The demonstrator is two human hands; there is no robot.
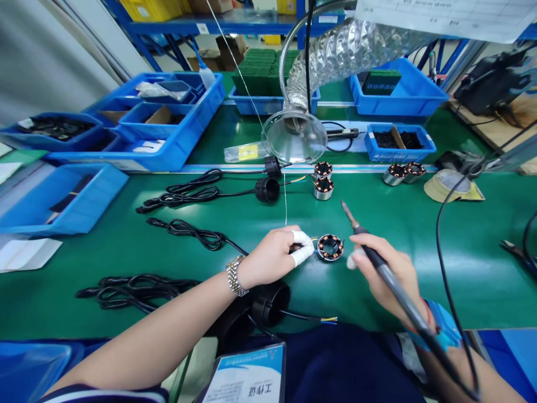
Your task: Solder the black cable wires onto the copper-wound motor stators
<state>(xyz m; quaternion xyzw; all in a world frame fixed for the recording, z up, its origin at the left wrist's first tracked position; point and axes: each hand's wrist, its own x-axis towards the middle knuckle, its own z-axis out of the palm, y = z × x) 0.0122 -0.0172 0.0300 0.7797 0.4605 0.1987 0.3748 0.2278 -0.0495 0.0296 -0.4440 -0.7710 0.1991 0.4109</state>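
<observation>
My left hand (272,252), with white finger covers on thumb and forefinger, pinches thin coloured wires beside a motor stator (330,247) with copper windings. The wires run to that stator, which lies on the green bench mat. In my right hand (388,274) is a soldering iron (375,258); its tip points up and left, above the mat and apart from the stator. A strand of solder wire (286,204) hangs down to behind my left hand. Below that hand sit black round housings (272,302) with a cable (300,315) ending in bare-ended coloured wires.
Farther back stand two stators (323,189) near black cabled housings (267,190), and another pair (394,174) to the right. A clear fume hood (295,137) hangs over the bench. Blue bins (201,120) line the back; pliers (518,253) lie far right. Black cables (195,232) are at left.
</observation>
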